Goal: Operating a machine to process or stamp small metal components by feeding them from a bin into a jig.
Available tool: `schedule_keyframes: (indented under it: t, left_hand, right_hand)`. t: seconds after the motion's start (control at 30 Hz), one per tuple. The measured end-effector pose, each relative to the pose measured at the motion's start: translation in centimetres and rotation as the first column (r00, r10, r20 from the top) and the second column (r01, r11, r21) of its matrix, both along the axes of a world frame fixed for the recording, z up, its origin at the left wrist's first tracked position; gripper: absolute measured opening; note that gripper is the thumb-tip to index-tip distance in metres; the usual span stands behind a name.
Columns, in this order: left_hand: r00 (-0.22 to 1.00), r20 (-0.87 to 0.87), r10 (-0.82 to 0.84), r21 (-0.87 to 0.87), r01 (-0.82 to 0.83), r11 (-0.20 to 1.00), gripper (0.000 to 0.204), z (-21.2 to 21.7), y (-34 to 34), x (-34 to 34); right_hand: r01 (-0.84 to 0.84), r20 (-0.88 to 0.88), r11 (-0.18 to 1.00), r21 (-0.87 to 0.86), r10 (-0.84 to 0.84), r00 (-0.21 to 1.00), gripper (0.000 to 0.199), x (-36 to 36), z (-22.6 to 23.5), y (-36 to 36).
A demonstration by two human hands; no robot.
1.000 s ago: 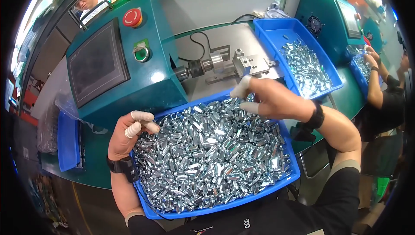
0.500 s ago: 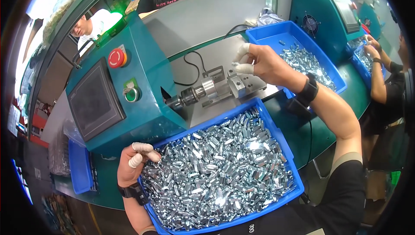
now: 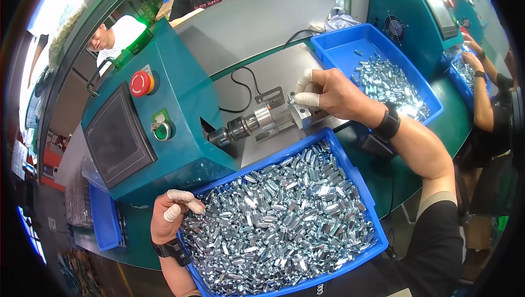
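Note:
A big blue tray (image 3: pixel 365 194) heaped with shiny hexagonal metal pieces (image 3: pixel 279 220) lies in front of me. At its left edge, my left hand (image 3: pixel 170 217) has curled fingers, and its covered fingertips meet at the pieces; whatever they grip is too small to make out. My right hand (image 3: pixel 336 95) reaches over the bench machine's metal fixture block (image 3: pixel 299 115). Its thumb and forefinger, in white finger covers, are bent together in a pinch by the block's top; what sits between them is hidden. Left of the block are a metal collar (image 3: pixel 264 117) and a dark spindle (image 3: pixel 239 128).
The green machine housing (image 3: pixel 188 92) carries a dark screen (image 3: pixel 119 135), a red button (image 3: pixel 141 83) and a green switch (image 3: pixel 162 130). Another blue tray (image 3: pixel 347 45) with metal pieces stands far right. A grey partition (image 3: pixel 262 21) separates people opposite; a co-worker's hands (image 3: pixel 471 59) are at right.
My right hand has dropped slightly toward the fixture block. My left hand stays at the tray's left edge. The view has shifted a little.

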State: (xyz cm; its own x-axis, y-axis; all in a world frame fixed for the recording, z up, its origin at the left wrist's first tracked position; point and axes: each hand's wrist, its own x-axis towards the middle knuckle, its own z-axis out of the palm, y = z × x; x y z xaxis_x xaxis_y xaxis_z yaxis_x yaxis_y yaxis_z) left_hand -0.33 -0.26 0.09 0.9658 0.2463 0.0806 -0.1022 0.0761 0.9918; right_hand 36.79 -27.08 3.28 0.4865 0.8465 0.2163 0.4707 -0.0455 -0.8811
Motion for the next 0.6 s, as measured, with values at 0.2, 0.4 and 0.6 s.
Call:
schedule_keyframes:
  t: [0.2, 0.4, 0.6]
  left_hand:
    - [1.0, 0.01, 0.003, -0.001, -0.003, 1.0, 0.041, -0.1, -0.1, 0.0]
    - [1.0, -0.007, -0.023, -0.046, 0.023, 0.999, 0.043, 0.0, 0.2, -0.3]
    - [1.0, -0.008, 0.005, -0.027, -0.006, 1.0, 0.041, 0.1, -0.2, -0.3]
  right_hand:
    - [-0.039, 0.144, 0.999, 0.023, 0.035, 0.989, 0.015, -0.1, 0.7, -0.9]
    - [-0.045, 0.193, 0.997, 0.063, 0.032, 0.981, 0.017, 0.4, -0.1, -1.0]
    - [-0.013, 0.19, 1.0, 0.016, 0.01, 0.982, 0.017, -0.2, 0.4, -1.0]
